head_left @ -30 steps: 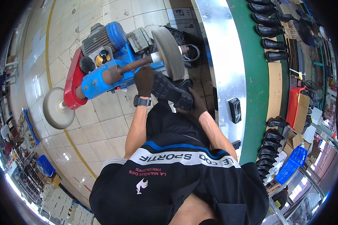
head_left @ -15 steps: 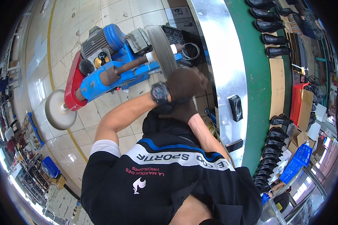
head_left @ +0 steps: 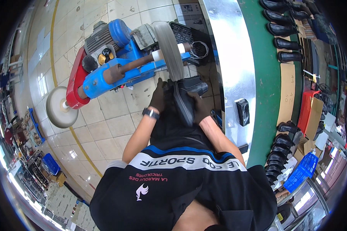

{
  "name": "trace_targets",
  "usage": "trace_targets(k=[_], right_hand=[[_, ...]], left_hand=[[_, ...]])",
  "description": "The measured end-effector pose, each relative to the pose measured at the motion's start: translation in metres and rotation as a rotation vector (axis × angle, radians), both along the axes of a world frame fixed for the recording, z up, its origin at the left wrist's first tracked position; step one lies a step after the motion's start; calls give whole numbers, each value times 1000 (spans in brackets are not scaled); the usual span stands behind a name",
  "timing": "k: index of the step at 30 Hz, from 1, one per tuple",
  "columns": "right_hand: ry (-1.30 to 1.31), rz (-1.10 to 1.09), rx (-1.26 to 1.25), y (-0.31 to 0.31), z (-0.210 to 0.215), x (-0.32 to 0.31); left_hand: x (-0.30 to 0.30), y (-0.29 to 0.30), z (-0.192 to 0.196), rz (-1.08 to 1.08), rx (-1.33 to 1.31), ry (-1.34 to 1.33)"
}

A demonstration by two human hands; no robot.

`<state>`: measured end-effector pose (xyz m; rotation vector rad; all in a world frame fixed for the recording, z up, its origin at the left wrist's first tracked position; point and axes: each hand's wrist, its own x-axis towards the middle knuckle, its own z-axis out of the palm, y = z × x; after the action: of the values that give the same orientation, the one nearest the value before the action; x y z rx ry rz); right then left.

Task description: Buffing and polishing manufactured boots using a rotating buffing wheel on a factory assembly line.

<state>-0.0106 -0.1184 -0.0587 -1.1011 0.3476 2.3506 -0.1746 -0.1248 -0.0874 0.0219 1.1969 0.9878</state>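
A black leather ankle boot [head_left: 184,103] lies in front of me, its toe toward my body and its upper part touching or just below the large grey buffing wheel [head_left: 168,52]. The wheel's surface looks blurred. My right hand [head_left: 199,109], in a dark brown glove, grips the boot along its right side. To the left of the boot is my left hand [head_left: 158,96], gloved too, with a watch at the wrist. Its fingers point away from me and seem apart from the boot, though dark shapes beside them blur the outline.
The blue and red buffing machine [head_left: 104,79] stands ahead on the tiled floor, with a second pale wheel [head_left: 61,107] at left. To the right run a metal ledge [head_left: 239,69] and a green surface [head_left: 264,96]. Rows of black shoes [head_left: 279,29] line its far side.
My hands, crossed one over the other before, have moved apart. The left has swung left and the boot now shows in my right hand. My view has shifted slightly.
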Motion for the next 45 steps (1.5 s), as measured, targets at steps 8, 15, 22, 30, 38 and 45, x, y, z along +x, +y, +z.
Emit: trace_targets(k=[8,15,22,30,38,45], right_hand=[[-89,-172,47,25,-75,-37],[-229,-133,140,-7,-61,-26],[-297,-48,207,-27,-19,-13],[-570,499,477,-5,25,-6],[-783,1551,1001,26,91,4],[-434,886,688,13,67,67]], left_hand=[[0,68,-168,-235,251,59],[6,38,-182,-145,244,50],[21,13,-153,-73,61,220],[19,-14,-22,231,17,224],[20,-62,57,-427,281,1611],[-2,-31,4,119,211,2]])
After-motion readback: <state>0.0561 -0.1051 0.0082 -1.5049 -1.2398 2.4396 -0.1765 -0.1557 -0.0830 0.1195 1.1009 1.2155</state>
